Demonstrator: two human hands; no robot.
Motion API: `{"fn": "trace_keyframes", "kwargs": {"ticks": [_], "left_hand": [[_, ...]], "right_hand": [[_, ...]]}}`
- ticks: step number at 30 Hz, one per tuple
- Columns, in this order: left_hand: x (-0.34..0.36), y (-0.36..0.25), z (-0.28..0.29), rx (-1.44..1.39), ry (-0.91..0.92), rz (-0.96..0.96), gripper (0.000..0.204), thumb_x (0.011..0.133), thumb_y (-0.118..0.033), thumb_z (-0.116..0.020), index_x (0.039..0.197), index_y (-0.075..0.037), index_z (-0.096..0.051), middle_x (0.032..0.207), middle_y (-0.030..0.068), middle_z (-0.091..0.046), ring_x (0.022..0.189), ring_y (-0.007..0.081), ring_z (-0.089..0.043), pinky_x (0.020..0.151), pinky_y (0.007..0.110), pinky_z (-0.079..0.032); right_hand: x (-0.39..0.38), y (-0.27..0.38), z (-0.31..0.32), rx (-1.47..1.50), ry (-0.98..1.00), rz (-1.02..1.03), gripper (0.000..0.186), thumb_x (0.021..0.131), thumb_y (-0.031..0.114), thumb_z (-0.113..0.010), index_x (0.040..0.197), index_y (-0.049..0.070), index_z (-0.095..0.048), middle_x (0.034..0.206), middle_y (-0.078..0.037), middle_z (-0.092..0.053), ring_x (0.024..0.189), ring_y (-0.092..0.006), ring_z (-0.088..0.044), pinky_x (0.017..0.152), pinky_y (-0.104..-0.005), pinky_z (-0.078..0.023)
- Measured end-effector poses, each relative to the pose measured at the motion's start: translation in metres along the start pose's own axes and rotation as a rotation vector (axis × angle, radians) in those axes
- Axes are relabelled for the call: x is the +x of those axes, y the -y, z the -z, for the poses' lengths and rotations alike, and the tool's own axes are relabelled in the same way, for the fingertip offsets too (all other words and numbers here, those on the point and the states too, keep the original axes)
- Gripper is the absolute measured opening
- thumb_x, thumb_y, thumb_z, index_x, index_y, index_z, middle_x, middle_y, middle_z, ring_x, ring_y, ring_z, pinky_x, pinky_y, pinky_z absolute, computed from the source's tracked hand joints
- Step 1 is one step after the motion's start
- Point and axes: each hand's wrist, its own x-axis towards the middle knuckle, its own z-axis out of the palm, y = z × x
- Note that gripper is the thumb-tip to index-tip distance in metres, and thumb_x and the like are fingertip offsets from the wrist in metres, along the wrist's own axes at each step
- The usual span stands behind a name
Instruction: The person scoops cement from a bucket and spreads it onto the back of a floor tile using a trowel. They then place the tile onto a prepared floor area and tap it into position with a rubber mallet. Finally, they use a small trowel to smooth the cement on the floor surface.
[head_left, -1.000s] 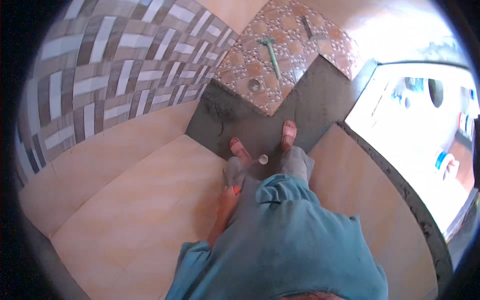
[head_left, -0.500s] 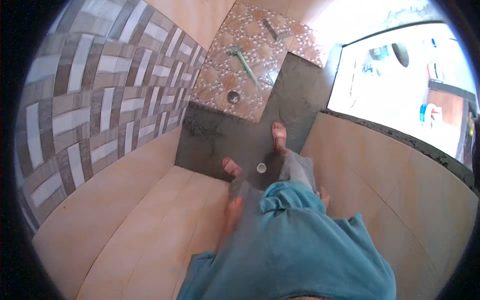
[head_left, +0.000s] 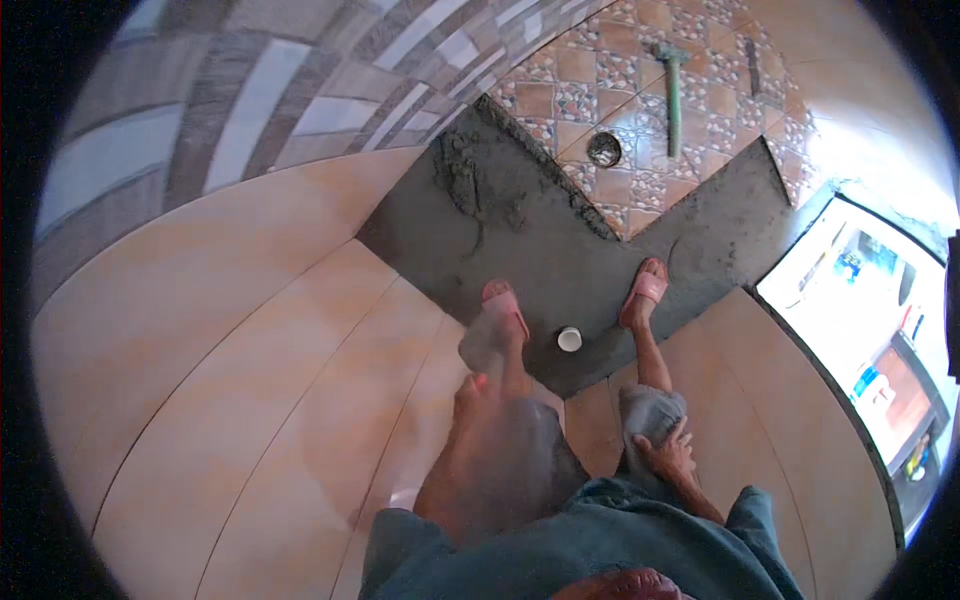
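Observation:
My right hand (head_left: pixel 670 455) is closed on the grey right trouser leg (head_left: pixel 640 420), thumb and fingers on opposite sides of the cloth. Below its hem the shin is bare. At the left trouser leg (head_left: pixel 520 450), my left hand (head_left: pixel 472 395) is blurred, so its fingers do not show clearly. Both feet, in pink slippers (head_left: pixel 645 287), stand on wet grey mortar (head_left: pixel 550 250). Between them a round white pipe opening or cup (head_left: pixel 569 340) sits in the mortar.
Patterned floor tiles (head_left: pixel 640 190) lie ahead, with a green-handled hammer (head_left: pixel 674 105), a round drain (head_left: pixel 604 150) and a dark flat strip (head_left: pixel 752 68) on them. Tiled walls (head_left: pixel 240 330) close in on both sides. A bright doorway (head_left: pixel 830 310) opens at right.
The view has swung, bringing more of my legs into sight. The right trouser leg has ridden up, baring the shin, and my right hand now lies on its front.

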Motion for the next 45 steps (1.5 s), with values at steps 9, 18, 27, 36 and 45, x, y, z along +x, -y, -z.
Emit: {"fn": "trace_keyframes", "kwargs": {"ticks": [9,18,27,36,45], "left_hand": [[0.267,-0.002,0.040,0.285,-0.062,-0.201,0.049,0.092,-0.030,-0.061,0.123,0.006,-0.051,0.103,0.0342,-0.066,0.099,0.0506,-0.065,0.087,0.058,-0.051],[0.349,-0.194,0.093,0.192,-0.258,-0.416,0.055,0.094,-0.026,-0.061,0.136,0.003,-0.040,0.106,0.0346,-0.067,0.096,0.0521,-0.065,0.086,0.055,-0.053],[0.396,-0.260,0.054,0.173,-0.408,-0.487,0.055,0.090,-0.023,-0.063,0.134,0.003,-0.042,0.103,0.0338,-0.068,0.096,0.0499,-0.067,0.086,0.057,-0.053],[0.406,-0.274,0.057,0.238,-0.402,-0.500,0.052,0.088,-0.020,-0.062,0.130,0.005,-0.046,0.107,0.0341,-0.067,0.100,0.0497,-0.066,0.090,0.056,-0.053],[0.418,-0.286,0.060,0.223,-0.377,-0.414,0.045,0.087,-0.021,-0.060,0.126,0.001,-0.055,0.114,0.0301,-0.068,0.111,0.0467,-0.064,0.096,0.053,-0.051]], "right_hand": [[0.069,0.011,0.003,0.287,-0.126,0.003,0.085,0.086,0.053,-0.068,0.144,-0.004,-0.044,0.140,-0.030,-0.053,0.132,-0.0448,-0.049,0.108,-0.0513,-0.042],[0.071,0.020,0.032,0.440,-0.075,0.046,0.077,0.085,0.042,-0.072,0.138,-0.007,-0.046,0.124,-0.032,-0.062,0.115,-0.0466,-0.061,0.098,-0.0503,-0.047],[0.085,-0.006,0.028,0.504,-0.084,0.097,0.074,0.085,0.045,-0.074,0.134,-0.004,-0.049,0.115,-0.031,-0.065,0.107,-0.0480,-0.063,0.091,-0.0500,-0.050],[0.083,-0.008,0.031,0.641,-0.048,0.026,0.078,0.084,0.044,-0.074,0.137,-0.005,-0.046,0.120,-0.033,-0.062,0.113,-0.0459,-0.061,0.098,-0.0490,-0.047],[0.096,-0.013,0.024,0.721,-0.046,0.113,0.084,0.084,0.043,-0.076,0.142,-0.006,-0.042,0.127,-0.030,-0.061,0.120,-0.0424,-0.059,0.101,-0.0473,-0.047]]}}
